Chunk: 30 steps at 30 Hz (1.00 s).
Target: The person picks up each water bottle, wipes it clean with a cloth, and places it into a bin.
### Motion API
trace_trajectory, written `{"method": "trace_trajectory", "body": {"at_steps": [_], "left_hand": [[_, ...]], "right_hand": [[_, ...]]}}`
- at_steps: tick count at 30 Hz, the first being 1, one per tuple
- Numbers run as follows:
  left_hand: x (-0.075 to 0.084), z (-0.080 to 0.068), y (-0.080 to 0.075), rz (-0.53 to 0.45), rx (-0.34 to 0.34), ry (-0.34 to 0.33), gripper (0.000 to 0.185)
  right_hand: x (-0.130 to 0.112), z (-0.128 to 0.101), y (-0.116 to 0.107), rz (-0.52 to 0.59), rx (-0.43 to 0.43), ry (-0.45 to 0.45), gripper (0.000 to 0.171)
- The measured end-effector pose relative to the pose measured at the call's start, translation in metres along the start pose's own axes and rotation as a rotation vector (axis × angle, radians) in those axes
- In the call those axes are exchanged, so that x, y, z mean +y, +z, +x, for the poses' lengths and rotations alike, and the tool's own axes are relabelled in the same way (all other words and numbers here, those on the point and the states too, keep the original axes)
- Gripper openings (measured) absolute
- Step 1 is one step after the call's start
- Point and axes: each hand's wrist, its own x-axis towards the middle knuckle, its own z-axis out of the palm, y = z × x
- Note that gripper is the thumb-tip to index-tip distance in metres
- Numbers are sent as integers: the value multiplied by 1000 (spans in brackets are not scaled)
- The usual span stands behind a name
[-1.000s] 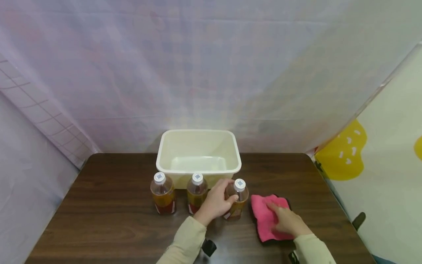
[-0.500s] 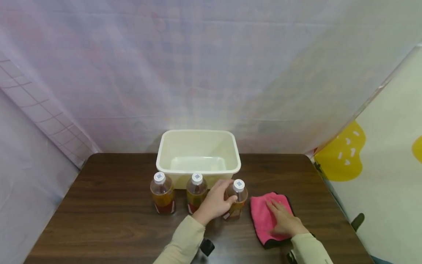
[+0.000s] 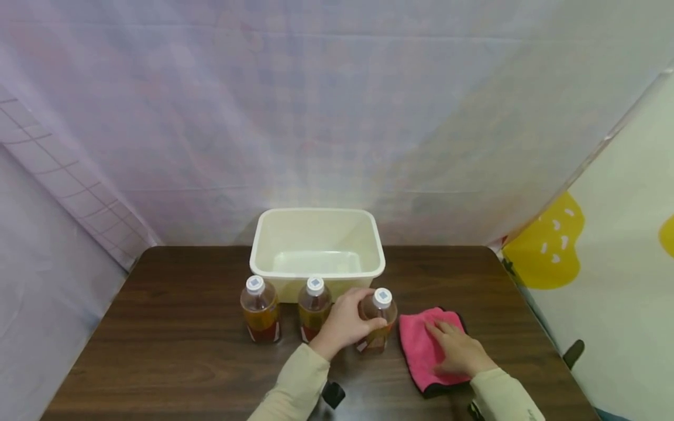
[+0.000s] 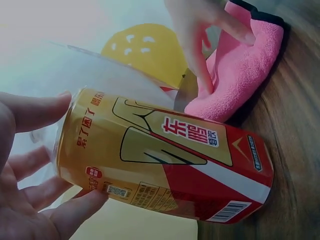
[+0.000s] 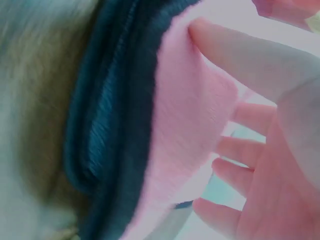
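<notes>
Three tea bottles with white caps stand in a row in front of a cream tub point(image 3: 318, 271). My left hand point(image 3: 346, 323) grips the rightmost bottle point(image 3: 380, 318), fingers and thumb curled round its body; the left wrist view shows that bottle point(image 4: 165, 160) with its yellow and red label between my thumb and fingers. The other two bottles point(image 3: 260, 310) point(image 3: 314, 305) stand free to the left. My right hand point(image 3: 457, 348) lies on a pink cloth point(image 3: 423, 345) with a dark edge, fingers spread on it; the right wrist view shows the cloth point(image 5: 185, 130) under my fingers point(image 5: 240, 50).
The brown wooden table point(image 3: 174, 351) runs to a curtain at the back. A white board with yellow shapes point(image 3: 553, 245) leans at the right. A small black object point(image 3: 334, 395) sits near the front edge by my left sleeve.
The rightmost bottle has tilted slightly in my left hand. My right hand has flattened the pink cloth and shifted a little on it. The other bottles and tub have not moved.
</notes>
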Motion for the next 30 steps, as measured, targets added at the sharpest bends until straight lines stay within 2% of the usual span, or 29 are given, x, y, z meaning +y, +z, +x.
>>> {"method": "trace_trajectory", "body": {"at_steps": [3,5,10,16,21,24,30], "left_hand": [[1,0,0,-8,-5,-20,49],[1,0,0,-10,-6,-29,50],[0,-1,-1,-3,-2,-42,50],[2,-1,-2,9,4,-14,50],[1,0,-1,25,2,-15,49],[0,1,-1,37,3,-1,49],[1,2,-4,50,-1,21,48]], "right_hand": [[-2,-1,-10,-28,14,-30,76],[-4,0,-19,-35,62,-70,65],[-12,7,-39,-48,284,-247,38],[-25,21,-63,-51,498,-421,35],[-39,39,-78,-30,637,-553,33],[-47,50,-85,-9,665,-592,33],[-63,69,-95,12,645,-635,28]]}}
